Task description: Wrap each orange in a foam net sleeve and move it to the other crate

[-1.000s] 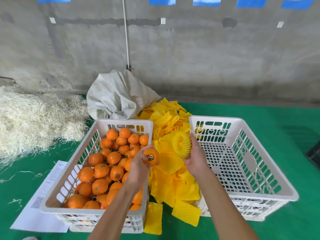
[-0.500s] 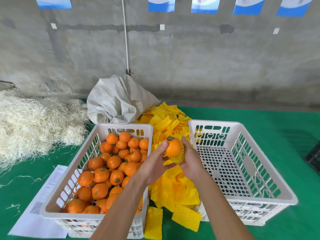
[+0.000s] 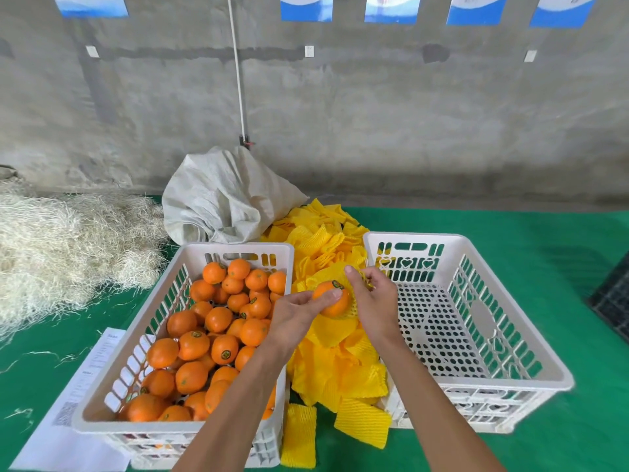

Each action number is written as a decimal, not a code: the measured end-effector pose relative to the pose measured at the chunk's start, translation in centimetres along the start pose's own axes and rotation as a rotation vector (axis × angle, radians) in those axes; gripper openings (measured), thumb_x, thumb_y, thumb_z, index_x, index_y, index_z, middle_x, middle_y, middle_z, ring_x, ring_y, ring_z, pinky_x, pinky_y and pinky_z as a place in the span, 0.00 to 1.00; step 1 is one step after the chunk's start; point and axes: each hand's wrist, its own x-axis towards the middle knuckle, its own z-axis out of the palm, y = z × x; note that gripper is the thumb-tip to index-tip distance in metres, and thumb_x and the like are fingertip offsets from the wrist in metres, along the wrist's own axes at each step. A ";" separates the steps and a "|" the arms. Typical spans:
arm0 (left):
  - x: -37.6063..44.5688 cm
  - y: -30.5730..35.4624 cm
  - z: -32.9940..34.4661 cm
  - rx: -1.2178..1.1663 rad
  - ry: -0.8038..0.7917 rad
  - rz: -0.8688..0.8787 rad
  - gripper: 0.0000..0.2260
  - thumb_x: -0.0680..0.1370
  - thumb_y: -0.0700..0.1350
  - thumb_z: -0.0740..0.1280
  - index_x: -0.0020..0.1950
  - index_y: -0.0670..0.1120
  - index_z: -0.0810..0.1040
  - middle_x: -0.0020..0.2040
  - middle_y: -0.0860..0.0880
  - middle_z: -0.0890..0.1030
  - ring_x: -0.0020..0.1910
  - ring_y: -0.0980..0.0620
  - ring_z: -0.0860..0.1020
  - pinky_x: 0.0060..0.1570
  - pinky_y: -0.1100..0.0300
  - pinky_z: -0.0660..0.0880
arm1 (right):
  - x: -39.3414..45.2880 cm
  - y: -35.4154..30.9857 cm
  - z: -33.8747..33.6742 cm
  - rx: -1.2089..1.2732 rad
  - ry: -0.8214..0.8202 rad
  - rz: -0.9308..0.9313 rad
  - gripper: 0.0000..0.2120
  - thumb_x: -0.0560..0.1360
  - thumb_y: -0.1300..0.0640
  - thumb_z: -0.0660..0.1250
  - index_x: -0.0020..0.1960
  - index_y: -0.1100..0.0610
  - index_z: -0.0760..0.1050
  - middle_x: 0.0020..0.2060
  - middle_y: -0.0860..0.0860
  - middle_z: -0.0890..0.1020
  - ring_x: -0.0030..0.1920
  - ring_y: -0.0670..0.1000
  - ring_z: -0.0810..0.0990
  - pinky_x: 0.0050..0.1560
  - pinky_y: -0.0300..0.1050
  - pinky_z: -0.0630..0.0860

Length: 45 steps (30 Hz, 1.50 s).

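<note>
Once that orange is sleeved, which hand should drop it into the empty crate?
Right hand: it grips the foam net sleeve beside the empty crate; the left hand would have to cross over.

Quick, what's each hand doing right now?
Left hand: holding the round orange fruit with its fingers.
Right hand: pinching the yellow foam net sleeve around that orange.

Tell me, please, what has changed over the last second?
The left hand carried the orange from over the full crate into the foam net sleeve held by the right hand, which now pulls it over. Both crates stayed put; the right crate holds nothing.
</note>
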 end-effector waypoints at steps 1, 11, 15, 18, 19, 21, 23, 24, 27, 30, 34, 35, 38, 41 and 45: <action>0.0 -0.1 0.1 0.018 0.025 0.004 0.35 0.59 0.69 0.81 0.48 0.40 0.86 0.54 0.47 0.86 0.56 0.50 0.83 0.59 0.48 0.82 | 0.1 -0.1 0.0 -0.041 0.020 -0.067 0.17 0.80 0.46 0.70 0.38 0.55 0.74 0.31 0.51 0.74 0.32 0.44 0.69 0.34 0.39 0.68; 0.3 0.5 1.5 0.350 0.207 0.022 0.31 0.75 0.62 0.75 0.24 0.49 0.63 0.19 0.54 0.64 0.20 0.52 0.71 0.39 0.35 0.81 | -0.6 -0.7 0.8 -0.939 0.092 -0.833 0.14 0.85 0.52 0.63 0.48 0.59 0.82 0.43 0.52 0.80 0.41 0.49 0.79 0.34 0.40 0.77; 0.9 0.8 1.2 0.244 0.244 0.022 0.19 0.79 0.51 0.74 0.39 0.37 0.80 0.29 0.42 0.82 0.29 0.46 0.84 0.42 0.35 0.83 | -1.0 -0.6 0.5 -0.937 -0.007 -0.866 0.13 0.86 0.53 0.62 0.53 0.59 0.82 0.47 0.52 0.81 0.44 0.49 0.81 0.36 0.42 0.79; 1.3 1.0 1.2 0.137 0.220 0.057 0.07 0.81 0.39 0.71 0.44 0.38 0.83 0.35 0.44 0.82 0.35 0.45 0.82 0.48 0.35 0.82 | -1.4 -0.5 0.3 -0.556 -0.086 -0.628 0.10 0.83 0.49 0.67 0.56 0.56 0.81 0.50 0.48 0.79 0.42 0.47 0.80 0.38 0.42 0.80; 1.4 1.1 1.3 0.132 0.212 0.075 0.08 0.80 0.35 0.69 0.41 0.38 0.81 0.35 0.44 0.80 0.36 0.44 0.79 0.49 0.34 0.82 | -1.6 -0.5 0.3 -0.478 -0.067 -0.541 0.11 0.84 0.46 0.65 0.55 0.53 0.80 0.50 0.45 0.79 0.42 0.45 0.80 0.38 0.44 0.80; 1.7 1.1 1.5 0.174 0.187 0.125 0.10 0.78 0.28 0.65 0.38 0.38 0.74 0.36 0.41 0.76 0.37 0.44 0.75 0.49 0.34 0.81 | -1.4 -0.7 0.4 -0.368 0.001 -0.338 0.17 0.83 0.38 0.59 0.56 0.50 0.76 0.49 0.41 0.78 0.45 0.44 0.80 0.38 0.46 0.79; 1.9 1.0 1.9 0.252 0.159 0.162 0.08 0.77 0.28 0.65 0.39 0.35 0.73 0.37 0.38 0.75 0.37 0.45 0.73 0.45 0.38 0.79 | -0.9 -1.0 0.2 -0.272 0.001 -0.092 0.27 0.78 0.27 0.58 0.61 0.48 0.73 0.53 0.41 0.79 0.48 0.40 0.80 0.40 0.40 0.78; 1.9 1.0 2.1 0.304 0.151 0.183 0.05 0.76 0.28 0.66 0.40 0.32 0.73 0.38 0.35 0.76 0.37 0.44 0.73 0.42 0.40 0.76 | -0.5 -1.2 0.2 -0.206 -0.065 0.035 0.32 0.74 0.23 0.58 0.65 0.47 0.72 0.57 0.42 0.79 0.50 0.38 0.81 0.43 0.37 0.78; 2.3 0.5 3.2 0.495 0.088 0.233 0.04 0.77 0.30 0.68 0.44 0.29 0.75 0.46 0.32 0.78 0.47 0.36 0.76 0.49 0.42 0.73 | 0.3 -0.6 0.2 -0.072 -0.237 0.299 0.44 0.68 0.20 0.62 0.75 0.47 0.66 0.69 0.46 0.76 0.65 0.43 0.78 0.64 0.49 0.78; 2.2 0.9 4.5 0.565 -0.029 0.250 0.01 0.81 0.33 0.68 0.51 0.37 0.76 0.54 0.36 0.75 0.55 0.42 0.75 0.54 0.54 0.71 | 1.2 0.0 -1.0 -0.074 -0.149 0.256 0.39 0.71 0.29 0.71 0.74 0.49 0.68 0.65 0.46 0.79 0.66 0.49 0.78 0.66 0.49 0.77; 2.3 1.7 4.6 0.226 -0.259 0.058 0.09 0.82 0.34 0.68 0.62 0.42 0.78 0.57 0.45 0.79 0.56 0.44 0.79 0.56 0.47 0.78 | 2.7 1.0 -3.9 -0.051 -0.010 0.253 0.34 0.71 0.36 0.75 0.72 0.47 0.69 0.58 0.41 0.80 0.57 0.43 0.80 0.56 0.40 0.78; 2.5 2.1 3.9 0.172 -0.234 0.016 0.10 0.83 0.36 0.68 0.64 0.40 0.81 0.62 0.46 0.80 0.59 0.44 0.81 0.57 0.46 0.80 | 3.0 1.5 -4.2 -0.056 0.036 0.268 0.34 0.71 0.36 0.75 0.72 0.48 0.69 0.57 0.42 0.81 0.56 0.43 0.81 0.53 0.39 0.78; 3.5 2.4 2.5 0.105 -0.107 0.011 0.09 0.84 0.40 0.67 0.61 0.41 0.84 0.64 0.41 0.83 0.58 0.43 0.83 0.57 0.45 0.81 | 3.7 3.3 -6.9 -0.133 0.197 0.342 0.33 0.73 0.39 0.76 0.71 0.52 0.67 0.52 0.45 0.81 0.49 0.43 0.80 0.40 0.28 0.72; 4.1 2.1 1.3 0.154 0.030 0.040 0.10 0.85 0.43 0.66 0.60 0.41 0.83 0.60 0.42 0.84 0.57 0.42 0.82 0.59 0.41 0.80 | 3.7 6.0 -9.9 -0.262 0.242 0.425 0.32 0.74 0.45 0.76 0.70 0.54 0.67 0.55 0.51 0.81 0.57 0.55 0.81 0.52 0.44 0.80; 4.6 1.1 -0.2 0.278 0.121 0.129 0.10 0.86 0.44 0.65 0.62 0.40 0.82 0.56 0.45 0.82 0.59 0.38 0.81 0.58 0.38 0.80 | 2.7 8.9 -11.0 -0.425 0.147 0.511 0.33 0.75 0.48 0.76 0.74 0.55 0.67 0.64 0.57 0.77 0.61 0.59 0.78 0.59 0.55 0.79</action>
